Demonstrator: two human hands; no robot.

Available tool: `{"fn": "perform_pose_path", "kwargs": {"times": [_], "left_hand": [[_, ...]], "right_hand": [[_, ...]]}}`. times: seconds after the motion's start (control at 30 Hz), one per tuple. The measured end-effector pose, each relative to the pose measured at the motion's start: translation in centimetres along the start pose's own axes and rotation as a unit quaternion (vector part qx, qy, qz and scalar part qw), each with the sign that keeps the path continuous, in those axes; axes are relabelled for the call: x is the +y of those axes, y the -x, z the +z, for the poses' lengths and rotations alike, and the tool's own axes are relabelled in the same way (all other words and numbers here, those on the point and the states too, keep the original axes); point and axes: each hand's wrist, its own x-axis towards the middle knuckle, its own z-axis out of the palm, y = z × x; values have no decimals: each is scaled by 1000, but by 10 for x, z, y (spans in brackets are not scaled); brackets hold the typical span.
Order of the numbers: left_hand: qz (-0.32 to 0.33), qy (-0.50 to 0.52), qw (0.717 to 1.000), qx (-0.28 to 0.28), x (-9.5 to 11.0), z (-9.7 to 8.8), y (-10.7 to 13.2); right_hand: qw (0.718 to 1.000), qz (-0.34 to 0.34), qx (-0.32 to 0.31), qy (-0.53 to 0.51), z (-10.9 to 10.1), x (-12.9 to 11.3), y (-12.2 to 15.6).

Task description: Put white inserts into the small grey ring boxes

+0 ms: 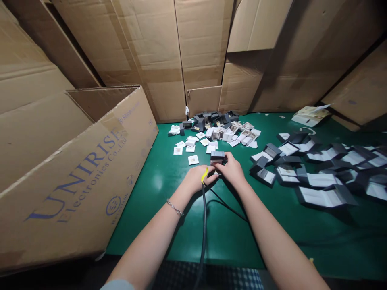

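Note:
Both my hands meet over a small dark grey box [217, 155] on the green table [169, 225]. My left hand [198, 178] is closed at the box's near side, with a yellow band on one finger and a bracelet on the wrist. My right hand [232, 168] is closed on the box's right side. A black cable [203, 229] runs from under my hands toward me. Small white pads [193, 160] lie just left of the box.
A large open cardboard box [75, 177] printed UNIRISE lies at the left. Flattened cardboard [193, 52] walls the back. A heap of small grey boxes and white inserts [220, 129] sits behind my hands. Open grey boxes [320, 169] spread across the right.

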Motion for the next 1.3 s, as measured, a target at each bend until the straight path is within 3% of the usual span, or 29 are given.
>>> {"fn": "perform_pose_path", "kwargs": {"times": [0.2,0.57,1.07,1.3], "left_hand": [[-4,22,1000,-1,1,-3,1],[5,51,999,-8,0,-2,-2],[3,37,999,-6,6,-6,1],[-37,16,999,10,14,-10,4]], "right_hand": [[999,-18,-25,16,-3,-4,4],[999,14,-22,48,-4,-9,4],[998,11,-5,-59,-5,-5,1],[997,9,-9,-79,-4,-7,3]]}}
